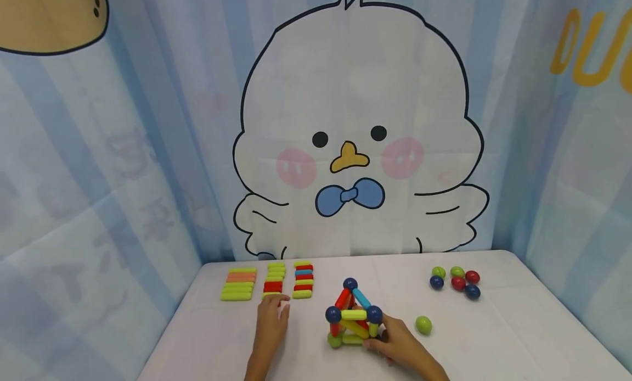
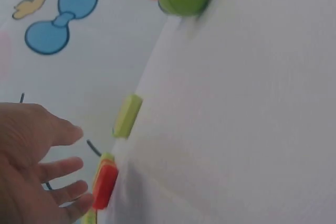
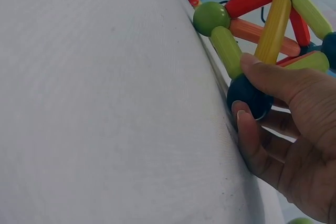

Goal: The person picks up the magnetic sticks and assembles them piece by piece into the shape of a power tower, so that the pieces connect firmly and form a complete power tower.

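Note:
A frame built of magnetic rods and balls point(image 1: 354, 314) stands on the table, with red, blue, yellow and green rods joined by dark blue and green balls. My right hand point(image 1: 402, 342) is at its lower right corner. In the right wrist view the thumb and fingers pinch a dark blue ball point(image 3: 245, 97) there, beside a yellow rod point(image 3: 274, 27) and a green rod point(image 3: 227, 52). My left hand point(image 1: 270, 323) reaches over the near end of the middle column of rods point(image 1: 273, 286). Its fingers are loosely extended near a red rod point(image 2: 106, 186); contact is unclear.
Other rods lie in a left column point(image 1: 238, 291) and a right column point(image 1: 303, 277). At the back right sits a group of loose balls point(image 1: 458, 283). A single green ball point(image 1: 423, 325) rests right of the frame. A patterned curtain point(image 1: 355, 95) hangs behind the table.

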Available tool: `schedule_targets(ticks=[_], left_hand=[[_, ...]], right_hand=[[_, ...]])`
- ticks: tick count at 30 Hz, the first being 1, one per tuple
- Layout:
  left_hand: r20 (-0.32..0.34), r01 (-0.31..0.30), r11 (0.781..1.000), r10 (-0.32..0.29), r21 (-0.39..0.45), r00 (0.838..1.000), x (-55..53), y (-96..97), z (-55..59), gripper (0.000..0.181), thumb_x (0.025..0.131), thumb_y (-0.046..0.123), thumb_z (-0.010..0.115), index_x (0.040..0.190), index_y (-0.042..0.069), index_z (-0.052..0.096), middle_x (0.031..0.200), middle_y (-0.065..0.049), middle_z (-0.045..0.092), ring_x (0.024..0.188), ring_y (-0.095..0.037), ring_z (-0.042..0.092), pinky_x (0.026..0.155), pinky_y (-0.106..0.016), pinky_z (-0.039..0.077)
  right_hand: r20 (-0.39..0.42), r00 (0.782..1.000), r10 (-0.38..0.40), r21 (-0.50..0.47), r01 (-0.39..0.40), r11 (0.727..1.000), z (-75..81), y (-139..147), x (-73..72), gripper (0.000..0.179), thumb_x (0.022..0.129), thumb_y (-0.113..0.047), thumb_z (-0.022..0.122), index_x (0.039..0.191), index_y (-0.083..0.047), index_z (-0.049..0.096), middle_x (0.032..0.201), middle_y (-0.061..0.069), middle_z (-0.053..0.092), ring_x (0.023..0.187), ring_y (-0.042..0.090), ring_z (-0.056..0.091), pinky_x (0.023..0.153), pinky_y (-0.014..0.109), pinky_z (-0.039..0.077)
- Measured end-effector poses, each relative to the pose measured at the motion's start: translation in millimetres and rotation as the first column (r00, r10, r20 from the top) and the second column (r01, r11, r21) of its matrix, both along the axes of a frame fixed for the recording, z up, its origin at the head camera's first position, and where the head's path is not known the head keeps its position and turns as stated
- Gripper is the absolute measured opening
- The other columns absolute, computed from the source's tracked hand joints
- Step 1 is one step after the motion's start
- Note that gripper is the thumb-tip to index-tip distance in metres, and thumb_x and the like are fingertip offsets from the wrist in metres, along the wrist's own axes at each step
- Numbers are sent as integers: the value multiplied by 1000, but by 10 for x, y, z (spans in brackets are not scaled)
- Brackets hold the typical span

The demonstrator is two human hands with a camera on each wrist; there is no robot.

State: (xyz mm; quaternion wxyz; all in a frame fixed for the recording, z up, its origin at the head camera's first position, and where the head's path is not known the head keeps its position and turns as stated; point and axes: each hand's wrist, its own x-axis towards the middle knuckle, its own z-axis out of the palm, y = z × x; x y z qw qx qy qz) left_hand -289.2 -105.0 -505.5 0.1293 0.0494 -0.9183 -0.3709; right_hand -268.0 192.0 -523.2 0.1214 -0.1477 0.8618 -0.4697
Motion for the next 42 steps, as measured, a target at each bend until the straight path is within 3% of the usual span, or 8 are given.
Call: schedule_targets(ticks=[5, 9, 18, 22, 25, 29, 35, 42], left_hand=[[158, 4, 982, 26, -187, 987, -47, -231, -114, 32, 85, 8, 74, 116, 5, 65, 139, -19, 47, 129, -39, 41, 103, -59, 42], [182, 49, 955, 5, -292, 983, -60, -280, -185, 37, 83, 11, 76, 118, 9, 64, 140, -16, 49, 129, -37, 44, 95, -64, 42], [125, 19, 936, 27, -353, 992, -33, -217, -138, 26, 81, 8, 78, 79, 12, 53, 77, -2, 52, 74, -19, 48, 67, -35, 46], [185, 33, 973, 11, -230, 983, -58, -176, -77, 26, 79, 7, 79, 94, 10, 58, 80, -2, 56, 76, -17, 50, 75, -35, 52], [109, 127, 989, -118, -78, 987, -70, -160, -27, 33, 80, 4, 77, 111, 5, 64, 88, -3, 60, 82, -16, 55, 77, -33, 54], [-40, 305, 949, -303, 79, 952, -54, -105, 64, 33, 86, 10, 72, 117, 0, 65, 97, -7, 64, 92, -21, 61, 76, -30, 56], [-91, 347, 871, -338, 349, 937, -45, 195, 261, 41, 89, 28, 72, 121, 5, 62, 112, -10, 68, 105, -25, 64, 85, -31, 57], [-214, 446, 845, -396, 297, 893, -123, 604, 503, 37, 91, 33, 68, 121, 12, 65, 111, -6, 71, 106, -24, 67, 87, -33, 57]], right_hand=[[24, 1000, 4, -1, -4, 1000, -9, 4, 14, 70, 84, -37, 76, 132, 5, 48, 74, 0, 59, 48, 10, 52, 44, 18, 43], [25, 1000, 11, -14, -10, 1000, -15, 6, 16, 69, 84, -36, 75, 132, 5, 48, 74, 1, 59, 49, 11, 52, 45, 19, 43], [25, 999, 27, -33, -27, 999, -51, 6, 11, 62, 86, -35, 74, 128, 4, 52, 73, 1, 59, 50, 12, 52, 46, 20, 43], [13, 1000, 27, -22, -27, 999, -55, 8, 7, 62, 86, -36, 74, 128, 4, 52, 73, 0, 59, 51, 11, 51, 47, 21, 43], [5, 1000, 27, -19, -27, 999, -53, 3, 0, 62, 86, -36, 74, 128, 4, 53, 72, -1, 59, 51, 10, 51, 47, 21, 43], [-3, 999, 41, -20, -41, 999, -38, -1, -13, 63, 86, -36, 74, 129, 3, 52, 70, -1, 59, 50, 10, 51, 46, 21, 43], [-9, 997, 75, 19, -75, 997, -23, 17, -26, 57, 84, -37, 75, 124, 1, 56, 74, -2, 62, 59, 13, 55, 52, 22, 46], [-11, 996, 91, 24, -91, 996, -33, 31, -20, 51, 84, -38, 76, 122, -8, 59, 83, -3, 62, 67, 14, 54, 58, 23, 46]])
